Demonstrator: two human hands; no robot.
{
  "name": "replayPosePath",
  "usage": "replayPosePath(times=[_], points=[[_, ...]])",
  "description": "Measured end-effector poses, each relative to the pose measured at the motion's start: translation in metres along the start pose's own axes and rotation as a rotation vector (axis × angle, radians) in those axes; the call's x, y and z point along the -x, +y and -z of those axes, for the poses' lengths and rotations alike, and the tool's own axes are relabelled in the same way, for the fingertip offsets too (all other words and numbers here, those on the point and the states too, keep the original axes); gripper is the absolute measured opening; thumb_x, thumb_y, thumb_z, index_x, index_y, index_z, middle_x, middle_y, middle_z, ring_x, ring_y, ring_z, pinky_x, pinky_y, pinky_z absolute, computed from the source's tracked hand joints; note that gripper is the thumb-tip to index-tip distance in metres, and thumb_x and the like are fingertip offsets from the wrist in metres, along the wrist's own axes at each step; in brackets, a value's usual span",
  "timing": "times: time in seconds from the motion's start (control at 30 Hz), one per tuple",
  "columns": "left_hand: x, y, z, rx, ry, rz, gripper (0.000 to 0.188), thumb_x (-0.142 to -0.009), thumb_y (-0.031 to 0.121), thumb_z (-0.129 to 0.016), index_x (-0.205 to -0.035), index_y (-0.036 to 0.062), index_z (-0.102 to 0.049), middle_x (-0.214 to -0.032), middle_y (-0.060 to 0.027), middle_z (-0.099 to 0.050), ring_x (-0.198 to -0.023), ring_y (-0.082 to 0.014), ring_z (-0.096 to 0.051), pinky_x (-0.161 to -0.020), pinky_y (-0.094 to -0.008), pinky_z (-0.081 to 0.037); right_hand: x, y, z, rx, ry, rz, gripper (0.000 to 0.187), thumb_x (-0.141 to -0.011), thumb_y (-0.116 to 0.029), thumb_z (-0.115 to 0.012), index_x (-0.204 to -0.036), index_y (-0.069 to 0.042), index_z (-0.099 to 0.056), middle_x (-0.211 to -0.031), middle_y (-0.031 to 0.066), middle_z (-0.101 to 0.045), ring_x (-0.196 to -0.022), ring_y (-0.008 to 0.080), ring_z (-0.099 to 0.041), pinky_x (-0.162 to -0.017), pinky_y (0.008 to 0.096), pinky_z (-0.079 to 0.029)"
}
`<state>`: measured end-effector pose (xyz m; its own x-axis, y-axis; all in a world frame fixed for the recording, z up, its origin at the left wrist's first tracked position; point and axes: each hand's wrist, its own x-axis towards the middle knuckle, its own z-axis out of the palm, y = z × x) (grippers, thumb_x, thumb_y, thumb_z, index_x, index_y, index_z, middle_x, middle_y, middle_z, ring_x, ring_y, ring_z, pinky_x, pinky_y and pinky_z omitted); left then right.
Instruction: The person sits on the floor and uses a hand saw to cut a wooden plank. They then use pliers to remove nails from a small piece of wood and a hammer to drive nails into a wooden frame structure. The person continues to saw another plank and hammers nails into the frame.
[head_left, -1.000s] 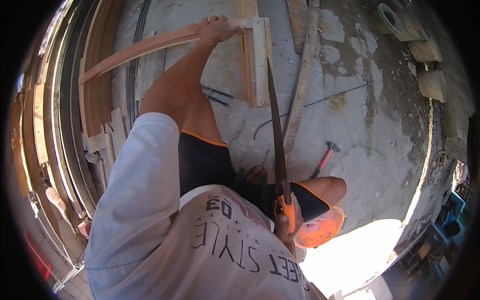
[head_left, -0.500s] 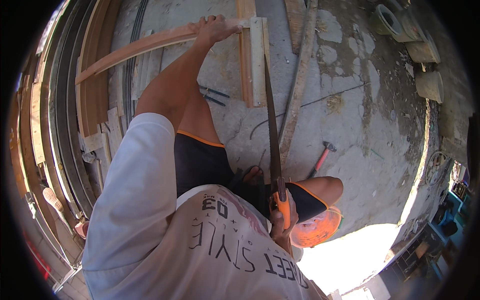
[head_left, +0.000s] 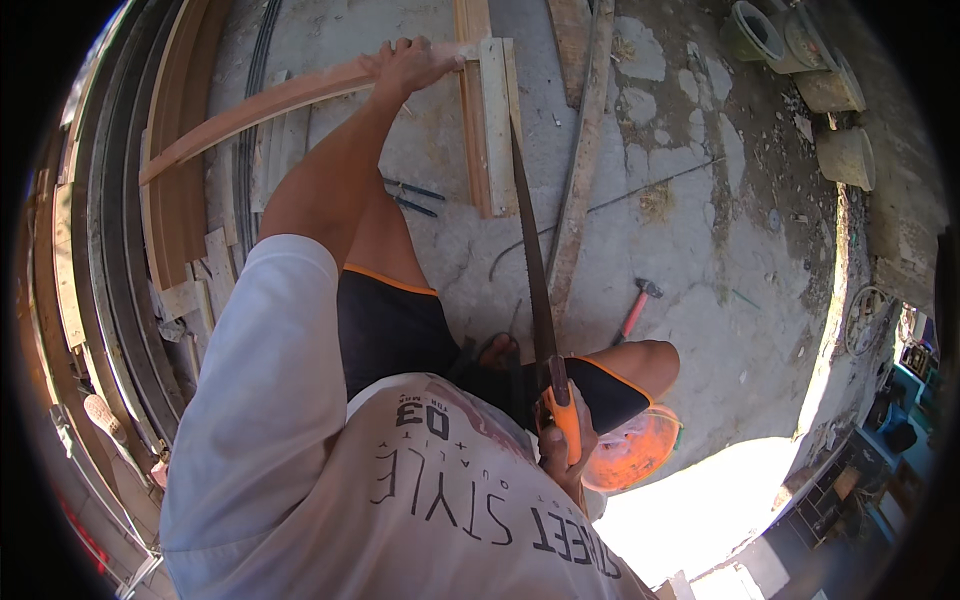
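While left hand [head_left: 403, 70] clasps plank [head_left: 300, 95], right hand [head_left: 585, 428] clutches saw [head_left: 537, 280], buckets [head_left: 845, 160] upper right, contents unclear

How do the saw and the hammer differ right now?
The saw is held in the right hand; the hammer lies on the floor.
The saw has a long, tapering, toothed blade; the hammer has a small, blunt head.
The saw is orange-handled, the hammer red-handled.
Shared: both pair dark working ends with bright grips.
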<state>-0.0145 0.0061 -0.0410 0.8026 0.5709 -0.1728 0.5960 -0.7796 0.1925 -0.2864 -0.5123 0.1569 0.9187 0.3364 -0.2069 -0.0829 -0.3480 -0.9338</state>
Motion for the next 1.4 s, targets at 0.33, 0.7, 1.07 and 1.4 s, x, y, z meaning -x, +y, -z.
replayPosePath(times=[0.33,0.7,1.07,1.4], points=[[0.007,0.012,0.009,-0.016,-0.048,0.040,0.097,-0.083,0.084,-0.060,-0.154,0.0175,-0.059,-0.163,-0.0181,-0.049,-0.157,-0.0473,-0.030,-0.115,-0.0838,-0.004,-0.105,-0.024,-0.026,-0.030,-0.157,-0.180,0.059,-0.107,-0.035,-0.056,-0.150,0.006,-0.052,-0.105,0.0127,-0.071,-0.085,0.0166,-0.065,-0.077,0.0309,-0.053],[-0.001,0.017,0.008,-0.026,-0.038,-0.012,0.105,-0.081,0.091,-0.056,-0.155,0.0161,-0.057,-0.162,-0.0191,-0.049,-0.154,-0.0506,-0.032,-0.114,-0.0839,-0.005,-0.093,-0.021,-0.014,-0.094,-0.112,-0.197,0.054,-0.107,-0.030,-0.059,-0.147,0.007,-0.056,-0.113,0.0145,-0.073,-0.096,0.0180,-0.068,-0.087,0.0324,-0.054],[-0.025,-0.014,-0.003,-0.039,-0.109,-0.085,0.115,-0.081,0.096,-0.053,-0.155,0.0082,-0.053,-0.157,-0.0294,-0.050,-0.151,-0.0511,-0.036,-0.121,-0.0701,-0.021,0.004,-0.042,0.030,0.004,-0.052,0.013,0.055,-0.102,-0.021,-0.063,-0.147,0.009,-0.054,-0.110,0.0206,-0.077,-0.089,0.0224,-0.074,-0.082,0.0309,-0.056],[-0.022,-0.016,-0.004,-0.057,-0.056,-0.058,0.114,-0.083,0.095,-0.052,-0.155,0.0064,-0.052,-0.156,-0.0314,-0.049,-0.151,-0.0531,-0.035,-0.122,-0.0691,-0.022,-0.047,-0.046,-0.002,-0.045,-0.061,-0.077,0.052,-0.104,-0.021,-0.063,-0.148,0.006,-0.055,-0.095,0.0156,-0.074,-0.080,0.0176,-0.071,-0.078,0.0294,-0.055]])
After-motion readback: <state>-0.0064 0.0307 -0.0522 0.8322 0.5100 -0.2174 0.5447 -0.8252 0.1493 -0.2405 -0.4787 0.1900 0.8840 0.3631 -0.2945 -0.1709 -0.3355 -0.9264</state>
